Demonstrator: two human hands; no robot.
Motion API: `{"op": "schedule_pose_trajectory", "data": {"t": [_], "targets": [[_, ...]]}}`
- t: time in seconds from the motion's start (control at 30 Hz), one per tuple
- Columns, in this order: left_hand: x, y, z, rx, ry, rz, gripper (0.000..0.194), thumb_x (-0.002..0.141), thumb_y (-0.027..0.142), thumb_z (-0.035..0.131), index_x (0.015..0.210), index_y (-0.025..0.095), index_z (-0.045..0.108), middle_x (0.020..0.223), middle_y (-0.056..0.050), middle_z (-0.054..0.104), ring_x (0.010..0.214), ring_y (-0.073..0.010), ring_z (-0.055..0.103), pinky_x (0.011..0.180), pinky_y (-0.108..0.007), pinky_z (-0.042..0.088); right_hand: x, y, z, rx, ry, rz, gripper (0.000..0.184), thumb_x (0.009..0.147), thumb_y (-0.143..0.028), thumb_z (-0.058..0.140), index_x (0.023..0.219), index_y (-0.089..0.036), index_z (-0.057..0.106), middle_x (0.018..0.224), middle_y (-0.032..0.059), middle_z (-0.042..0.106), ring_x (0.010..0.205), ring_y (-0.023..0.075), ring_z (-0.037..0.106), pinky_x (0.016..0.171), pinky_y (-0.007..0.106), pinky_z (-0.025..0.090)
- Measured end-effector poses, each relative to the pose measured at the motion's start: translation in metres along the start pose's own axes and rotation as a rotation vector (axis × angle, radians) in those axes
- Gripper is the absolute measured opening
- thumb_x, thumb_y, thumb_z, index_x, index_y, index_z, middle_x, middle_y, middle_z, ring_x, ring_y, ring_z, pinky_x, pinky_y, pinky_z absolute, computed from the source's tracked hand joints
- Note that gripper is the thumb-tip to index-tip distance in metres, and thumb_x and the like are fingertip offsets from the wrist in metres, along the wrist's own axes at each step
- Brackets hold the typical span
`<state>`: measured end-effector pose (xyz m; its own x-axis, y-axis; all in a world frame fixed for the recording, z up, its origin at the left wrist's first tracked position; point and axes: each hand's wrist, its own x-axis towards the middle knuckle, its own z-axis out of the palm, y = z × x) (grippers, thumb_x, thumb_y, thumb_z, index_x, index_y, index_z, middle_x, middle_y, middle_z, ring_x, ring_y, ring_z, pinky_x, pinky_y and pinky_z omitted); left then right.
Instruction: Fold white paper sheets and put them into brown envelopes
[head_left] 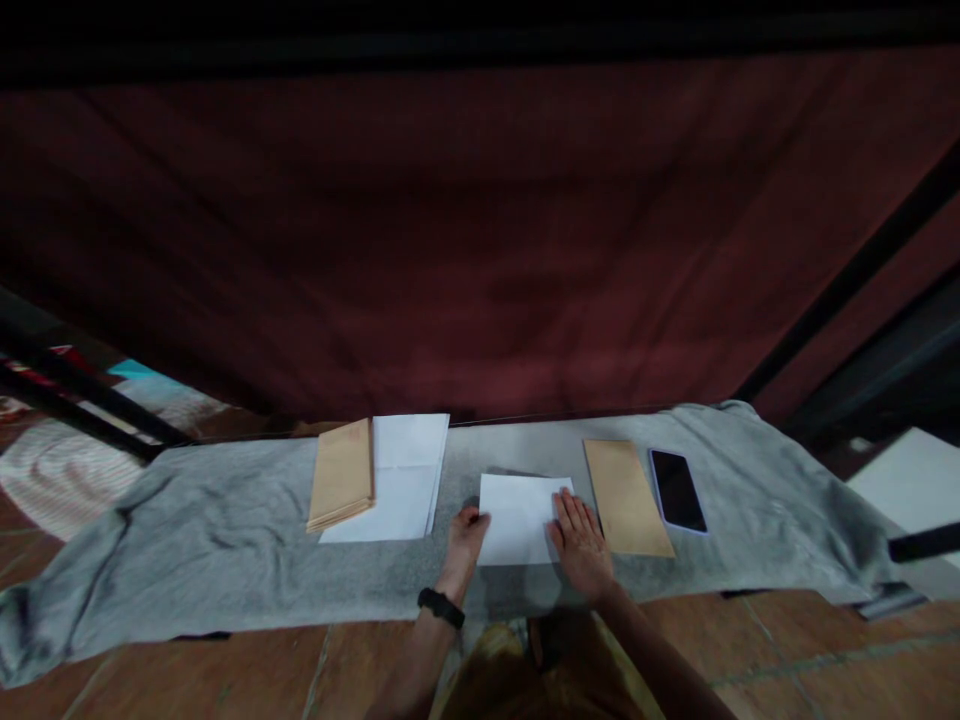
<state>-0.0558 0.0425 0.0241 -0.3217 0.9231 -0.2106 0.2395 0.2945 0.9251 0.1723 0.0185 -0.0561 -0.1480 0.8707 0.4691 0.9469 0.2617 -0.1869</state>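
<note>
A white sheet of paper point(517, 520), which looks folded over, lies on the grey cloth in front of me. My left hand point(466, 535) pinches its left edge, thumb and fingers closed on the paper. A dark watch sits on that wrist. Across the right part of the sheet, my right hand point(580, 540) lies flat, its fingers stretched out on the paper. Just right of that hand is a single brown envelope point(628, 498). To the left, several brown envelopes point(342, 475) are stacked partly over white sheets with a crease point(409, 480).
A phone point(678, 490) with a dark screen lies right of the single envelope. The grey cloth point(240, 540) covers a long narrow surface with a dark red fabric point(480, 250) hanging behind it. Dark bars stand at both ends. Tiled floor point(360, 660) shows in front.
</note>
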Motion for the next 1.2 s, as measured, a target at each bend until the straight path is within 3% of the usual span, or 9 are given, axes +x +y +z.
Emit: {"op": "schedule_pose_trajectory", "data": {"t": [0.2, 0.4, 0.53, 0.6, 0.77, 0.83, 1.0, 1.1, 1.2], "targets": [[-0.001, 0.019, -0.010, -0.051, -0.008, 0.070, 0.027, 0.069, 0.044, 0.068, 0.061, 0.021, 0.057, 0.056, 0.004, 0.055, 0.054, -0.0136, 0.052, 0.053, -0.025, 0.042, -0.001, 0.005, 0.002, 0.066, -0.010, 0.004, 0.056, 0.104, -0.039, 0.034, 0.157, -0.021, 0.031, 0.154, 0.0117, 0.048, 0.138, 0.0275, 0.048, 0.113, 0.048, 0.038], [-0.004, 0.058, -0.029, -0.042, 0.046, 0.243, 0.027, 0.081, 0.047, 0.061, 0.077, 0.020, 0.063, 0.066, 0.004, 0.056, 0.063, -0.0140, 0.052, 0.061, -0.025, 0.043, 0.001, 0.013, 0.008, 0.194, -0.005, 0.106, 0.064, 0.102, -0.038, 0.034, 0.161, -0.020, 0.018, 0.155, 0.0132, 0.045, 0.140, 0.0272, 0.045, 0.111, 0.047, 0.043], [-0.024, 0.086, -0.036, 0.110, 0.190, 0.583, 0.024, 0.096, 0.041, 0.051, 0.096, 0.022, 0.065, 0.087, -0.001, 0.067, 0.081, -0.0179, 0.062, 0.077, -0.028, 0.050, 0.007, 0.014, 0.005, 0.325, -0.002, 0.176, 0.065, 0.100, -0.036, 0.035, 0.162, -0.026, 0.015, 0.154, 0.0115, 0.046, 0.139, 0.0270, 0.047, 0.109, 0.048, 0.046], [-0.037, 0.090, -0.035, 0.269, 0.185, 0.791, 0.022, 0.100, 0.035, 0.047, 0.099, 0.023, 0.066, 0.096, -0.004, 0.070, 0.092, -0.0200, 0.065, 0.086, -0.032, 0.051, 0.010, 0.011, 0.000, 0.383, 0.008, 0.198, 0.068, 0.099, -0.033, 0.037, 0.162, -0.026, 0.012, 0.153, 0.0113, 0.047, 0.138, 0.0267, 0.048, 0.108, 0.049, 0.047], [-0.070, 0.057, -0.018, 0.747, -0.095, 1.102, 0.025, 0.100, 0.016, 0.043, 0.110, 0.024, 0.065, 0.109, -0.005, 0.072, 0.101, -0.0206, 0.065, 0.097, -0.037, 0.049, 0.008, 0.008, -0.021, 0.527, 0.033, 0.201, 0.080, 0.092, -0.022, 0.042, 0.162, -0.023, 0.003, 0.158, 0.0126, 0.039, 0.142, 0.0250, 0.043, 0.111, 0.046, 0.046], [-0.083, 0.035, -0.010, 0.845, -0.194, 1.128, 0.028, 0.096, 0.010, 0.046, 0.112, 0.024, 0.065, 0.112, -0.004, 0.072, 0.104, -0.0204, 0.065, 0.101, -0.037, 0.047, -0.001, 0.011, -0.028, 0.576, 0.007, 0.117, 0.080, 0.089, -0.021, 0.047, 0.162, -0.025, 0.013, 0.160, 0.0119, 0.036, 0.144, 0.0262, 0.041, 0.112, 0.047, 0.044], [-0.107, 0.003, 0.001, 0.942, -0.375, 0.986, 0.028, 0.092, 0.007, 0.053, 0.111, 0.024, 0.064, 0.110, -0.001, 0.071, 0.104, -0.0188, 0.064, 0.103, -0.036, 0.047, -0.035, 0.022, -0.035, 0.602, -0.080, -0.108, 0.058, 0.085, -0.025, 0.059, 0.143, -0.027, 0.054, 0.155, 0.0103, 0.045, 0.140, 0.0315, 0.046, 0.110, 0.051, 0.046], [-0.109, 0.001, -0.003, 0.933, -0.456, 0.911, 0.027, 0.093, 0.010, 0.055, 0.114, 0.025, 0.064, 0.111, -0.001, 0.070, 0.106, -0.0188, 0.064, 0.105, -0.037, 0.046, -0.052, 0.027, -0.039, 0.574, -0.118, -0.122, 0.049, 0.089, -0.017, 0.052, 0.136, -0.028, 0.062, 0.143, 0.0086, 0.058, 0.133, 0.0267, 0.054, 0.109, 0.046, 0.048], [-0.103, -0.002, -0.011, 0.856, -0.479, 0.842, 0.041, 0.087, 0.010, 0.061, 0.125, 0.027, 0.061, 0.122, -0.001, 0.068, 0.116, -0.0207, 0.061, 0.111, -0.042, 0.043, -0.061, 0.031, -0.047, 0.566, -0.154, -0.169, 0.050, 0.092, -0.011, 0.044, 0.132, -0.031, 0.064, 0.138, 0.0060, 0.063, 0.129, 0.0230, 0.058, 0.110, 0.046, 0.048]]}}
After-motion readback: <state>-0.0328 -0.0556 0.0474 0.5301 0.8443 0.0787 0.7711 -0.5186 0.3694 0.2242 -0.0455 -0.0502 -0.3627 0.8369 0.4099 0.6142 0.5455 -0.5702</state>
